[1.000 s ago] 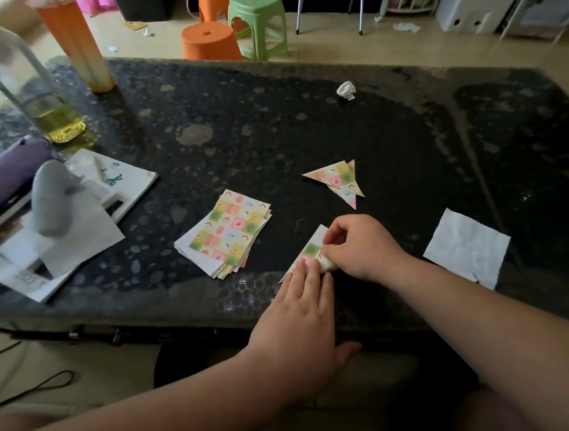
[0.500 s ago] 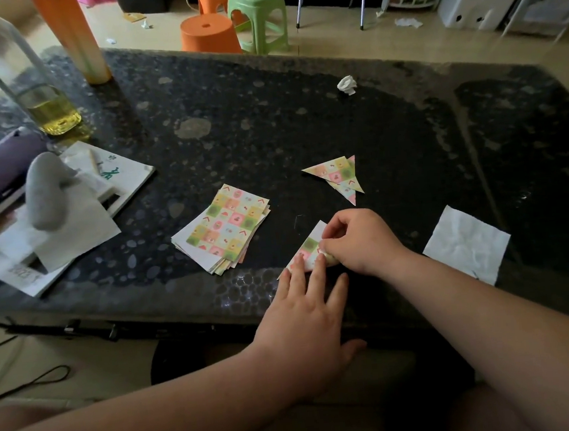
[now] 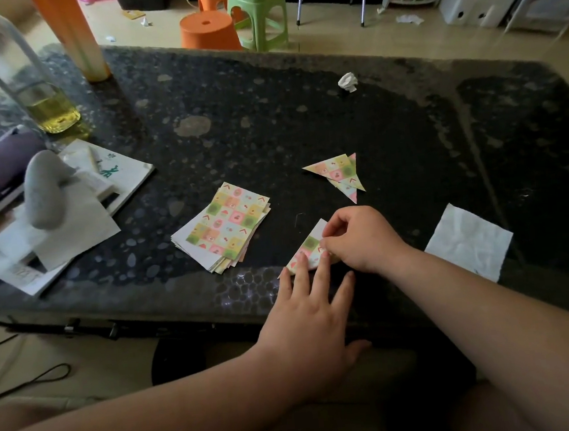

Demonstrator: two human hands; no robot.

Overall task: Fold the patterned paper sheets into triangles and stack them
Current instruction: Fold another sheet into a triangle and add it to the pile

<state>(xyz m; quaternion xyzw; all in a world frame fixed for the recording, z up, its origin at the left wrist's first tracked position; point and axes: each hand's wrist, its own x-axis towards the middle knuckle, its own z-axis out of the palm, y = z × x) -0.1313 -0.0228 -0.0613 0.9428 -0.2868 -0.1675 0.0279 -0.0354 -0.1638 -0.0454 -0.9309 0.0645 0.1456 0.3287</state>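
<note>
Dark speckled table (image 3: 303, 127) with paper stack (image 3: 224, 225), green stool (image 3: 256, 11) beyond.

L hand (image 3: 306, 320) flat, fingers straight; R hand (image 3: 361, 239) curled, seemingly pinching.

On the desk (image 3: 268, 120), the stack of sheets (image 3: 224, 225) lies towards the near edge. Just right of it a loose sheet (image 3: 311, 242) lies under the left hand (image 3: 306, 320), with the right hand (image 3: 361, 239) on its right side. The folded triangles (image 3: 340, 176) overlap just beyond. A tissue (image 3: 468, 244) lies farther right and a paper ball (image 3: 348, 82) far back. Booklets (image 3: 124, 171), a bottle (image 3: 23, 76) and a cup (image 3: 69, 34) stand left.
</note>
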